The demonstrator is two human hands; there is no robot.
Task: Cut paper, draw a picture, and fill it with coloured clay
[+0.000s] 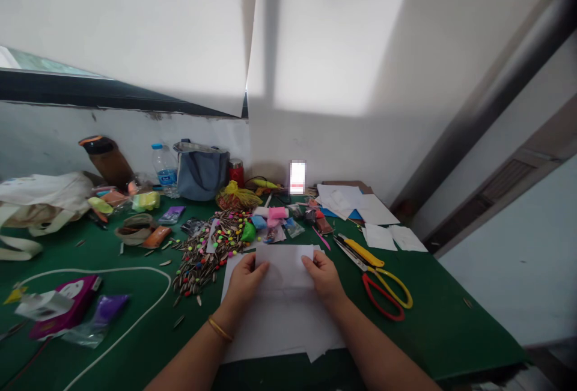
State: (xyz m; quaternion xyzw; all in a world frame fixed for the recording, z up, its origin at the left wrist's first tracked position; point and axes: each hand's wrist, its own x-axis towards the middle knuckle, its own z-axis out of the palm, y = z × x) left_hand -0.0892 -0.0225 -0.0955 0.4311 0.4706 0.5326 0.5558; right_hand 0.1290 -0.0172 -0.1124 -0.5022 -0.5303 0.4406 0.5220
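Centrally: one white paper sheet [285,268], raised in both hands over the near part of the table; clock positions taken from it, twelve toward the wall.

Left hand [244,280], at eight o'clock: nearly closed, thumb on the paper's face, pinching its left edge; gold-coloured bangle [220,328] at the wrist.

Right hand [325,278], at four: likewise nearly closed, thumb and fingers gripping the right edge.

Beneath, at six: further loose white paper [274,338], flat on the green tabletop [460,325].

At nine to ten: heap of striped seeds [196,268] mixed with small bright balls.

At twelve: pink roll [278,213], nearby; farther back, a lit screen [297,177], its content blurred.

At two: white sheets [378,209], overlapping.

At three: yellow-handled cutter [363,251], just beside scissors [383,292] with one red and one yellow handle loop.

At ten to eleven: blue-grey bag [202,172], upright; water bottle [164,170] beside it.

At eight to nine, well apart: magenta box [74,310].
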